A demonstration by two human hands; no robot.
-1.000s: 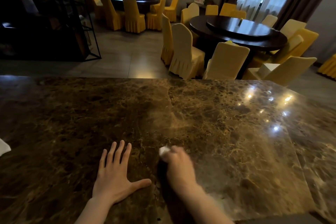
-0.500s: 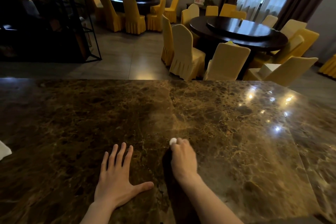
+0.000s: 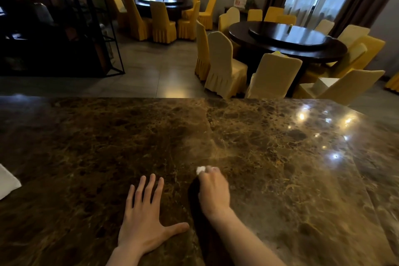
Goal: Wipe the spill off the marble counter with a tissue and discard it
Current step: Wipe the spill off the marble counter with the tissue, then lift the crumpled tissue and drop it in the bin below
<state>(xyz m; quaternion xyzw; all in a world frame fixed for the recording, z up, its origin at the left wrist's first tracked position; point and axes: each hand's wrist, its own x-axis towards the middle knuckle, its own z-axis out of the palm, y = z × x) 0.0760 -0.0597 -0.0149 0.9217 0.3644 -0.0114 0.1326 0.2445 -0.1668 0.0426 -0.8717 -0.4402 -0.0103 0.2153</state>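
A brown veined marble counter [image 3: 280,179] fills the lower half of the view. My right hand [image 3: 213,190] is closed around a small white tissue [image 3: 200,169], pressing it onto the stone near the middle; only a corner of the tissue pokes out past my fingers. My left hand [image 3: 144,218] lies flat on the counter beside it, palm down, fingers spread, holding nothing. A pale hazy smear [image 3: 207,149] shows on the stone just beyond the tissue.
A white folded paper or tissue [image 3: 7,181] lies at the counter's left edge. Beyond the far edge are round dark dining tables [image 3: 287,39] ringed by yellow covered chairs [image 3: 224,67], and a black metal shelf [image 3: 64,28] at the left.
My right hand has slid the tissue forward, away from me, across the counter. My left hand has stayed flat in place.
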